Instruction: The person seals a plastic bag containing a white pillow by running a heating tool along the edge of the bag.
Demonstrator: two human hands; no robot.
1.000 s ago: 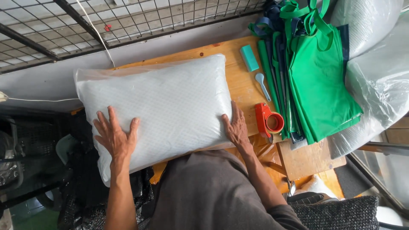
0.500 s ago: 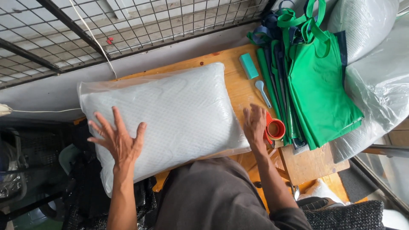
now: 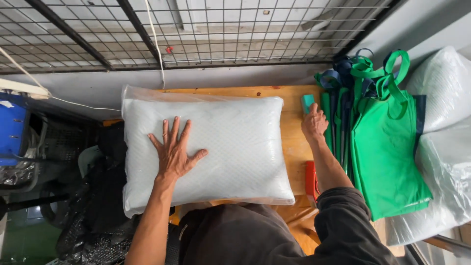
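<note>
The left hand (image 3: pixel 174 152) lay open, fingers spread, flat on the bagged white pillow (image 3: pixel 211 149) covering the wooden worktop (image 3: pixel 294 142). The right hand (image 3: pixel 314 122) curled loosely by a small teal block (image 3: pixel 307 103), beside green bags (image 3: pixel 387 147).

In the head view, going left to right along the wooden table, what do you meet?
Blue box → left hand flat on the bagged white pillow → right hand at the small teal block → green tote bags → clear plastic sacks.
</note>
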